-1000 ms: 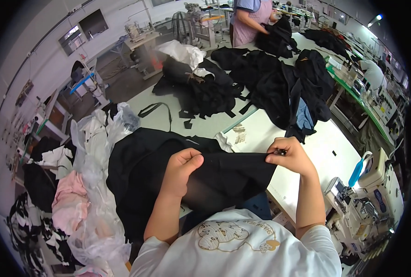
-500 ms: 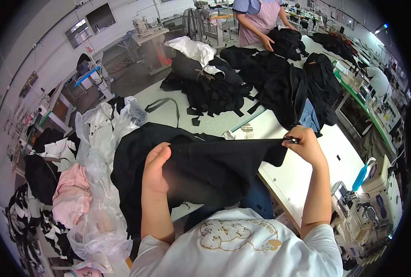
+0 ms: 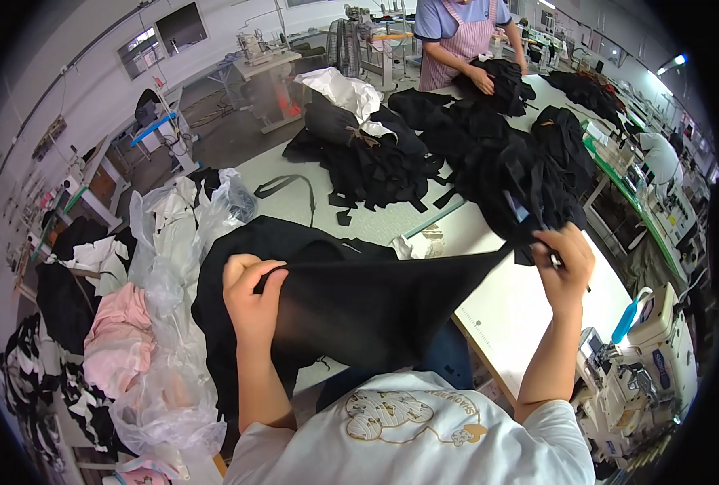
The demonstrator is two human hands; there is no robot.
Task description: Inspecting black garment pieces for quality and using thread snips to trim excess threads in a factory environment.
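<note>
A black fabric piece (image 3: 367,303) is stretched between my two hands, its upper edge pulled almost straight. My left hand (image 3: 250,295) pinches its left end between thumb and fingers. At the other end my right hand (image 3: 568,265) grips the drawn-out corner. A small dark, shiny object shows in the right palm, too little of it to name. More black cloth (image 3: 242,250) lies beneath and beside the left hand, hanging over the table's near edge. Beyond the right hand is a heap of black garments (image 3: 497,170), close to the held corner.
Black cut strips (image 3: 375,174) and a white bundle (image 3: 343,89) lie on the pale table (image 3: 347,218). Plastic bags (image 3: 169,267) and pink cloth (image 3: 121,335) sit at left. A sewing machine (image 3: 658,323) stands at right. Across the table a co-worker (image 3: 464,40) handles black cloth.
My hands have moved apart, the left one leftward and the right one rightward, pulling the fabric tauter. The blue patch in the heap is now mostly covered. The co-worker's hands have shifted on their cloth.
</note>
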